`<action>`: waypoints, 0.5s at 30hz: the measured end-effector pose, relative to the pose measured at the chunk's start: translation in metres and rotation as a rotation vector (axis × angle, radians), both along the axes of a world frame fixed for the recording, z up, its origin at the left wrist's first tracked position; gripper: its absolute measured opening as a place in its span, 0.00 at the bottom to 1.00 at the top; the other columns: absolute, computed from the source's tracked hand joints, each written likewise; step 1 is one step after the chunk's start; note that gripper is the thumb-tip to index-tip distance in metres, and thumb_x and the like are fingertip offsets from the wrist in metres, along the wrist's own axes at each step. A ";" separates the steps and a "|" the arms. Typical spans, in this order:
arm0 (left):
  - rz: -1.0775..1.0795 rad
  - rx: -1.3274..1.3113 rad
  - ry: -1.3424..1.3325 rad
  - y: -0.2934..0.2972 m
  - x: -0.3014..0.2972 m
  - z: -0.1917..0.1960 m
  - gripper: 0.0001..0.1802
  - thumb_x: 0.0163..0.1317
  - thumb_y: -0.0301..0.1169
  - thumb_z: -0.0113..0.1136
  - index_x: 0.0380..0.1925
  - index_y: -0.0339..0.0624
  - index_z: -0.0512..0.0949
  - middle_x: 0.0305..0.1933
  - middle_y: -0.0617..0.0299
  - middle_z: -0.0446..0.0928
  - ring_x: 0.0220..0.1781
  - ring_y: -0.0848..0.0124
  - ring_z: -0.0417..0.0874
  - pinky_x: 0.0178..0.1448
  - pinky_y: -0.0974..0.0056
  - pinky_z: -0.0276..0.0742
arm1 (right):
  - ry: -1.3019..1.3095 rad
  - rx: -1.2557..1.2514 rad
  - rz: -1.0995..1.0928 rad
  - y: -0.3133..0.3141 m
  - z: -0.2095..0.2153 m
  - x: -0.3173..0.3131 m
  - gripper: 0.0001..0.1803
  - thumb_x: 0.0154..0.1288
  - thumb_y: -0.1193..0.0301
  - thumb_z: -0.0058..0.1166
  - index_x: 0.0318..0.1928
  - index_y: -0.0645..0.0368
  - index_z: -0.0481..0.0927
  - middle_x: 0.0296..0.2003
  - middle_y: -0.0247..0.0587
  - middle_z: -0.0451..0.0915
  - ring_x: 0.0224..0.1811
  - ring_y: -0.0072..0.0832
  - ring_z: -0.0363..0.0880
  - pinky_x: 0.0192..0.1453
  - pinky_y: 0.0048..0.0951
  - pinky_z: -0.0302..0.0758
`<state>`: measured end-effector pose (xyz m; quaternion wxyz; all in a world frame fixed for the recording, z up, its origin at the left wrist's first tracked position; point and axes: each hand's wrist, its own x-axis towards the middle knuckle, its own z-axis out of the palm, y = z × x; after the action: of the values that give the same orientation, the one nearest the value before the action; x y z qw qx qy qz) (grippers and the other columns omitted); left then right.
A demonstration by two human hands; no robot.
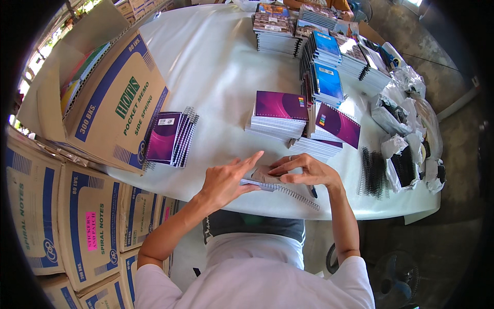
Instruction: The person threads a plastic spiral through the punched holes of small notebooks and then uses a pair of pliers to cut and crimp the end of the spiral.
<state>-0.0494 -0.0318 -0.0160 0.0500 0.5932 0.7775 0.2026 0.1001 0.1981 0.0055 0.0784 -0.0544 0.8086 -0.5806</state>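
A small notebook (263,176) with a grey-brown back lies at the table's near edge. From its near side a loose spiral wire coil (298,196) sticks out to the right. My right hand (307,170) grips the notebook from the right, fingers bent over its top. At the notebook's left end is my left hand (226,180), fingers stretched out and apart, the thumb near its lower edge; whether it touches is unclear. Just beyond stand purple-covered notebooks (280,105) in stacks. Several finished-looking spiral notebooks (167,138) lean together to the left.
A large open carton (110,108) stands on the table's left, above more stacked cartons (92,221). Black wire coils (373,172) and plastic bags (404,159) lie at the right edge. Blue notebooks (328,82) and taller book stacks (278,41) fill the far right.
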 end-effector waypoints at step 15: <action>0.010 -0.120 -0.172 0.002 -0.013 -0.001 0.57 0.49 0.55 0.73 0.76 0.67 0.51 0.37 0.54 0.83 0.37 0.52 0.86 0.42 0.52 0.82 | 0.005 0.032 -0.014 -0.005 -0.005 -0.010 0.22 0.64 0.59 0.58 0.51 0.63 0.85 0.53 0.52 0.83 0.54 0.44 0.82 0.59 0.38 0.75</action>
<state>-0.0621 -0.0302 -0.0165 0.1510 0.5658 0.7839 0.2061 0.0904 0.1927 0.0007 0.0728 -0.0489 0.8182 -0.5681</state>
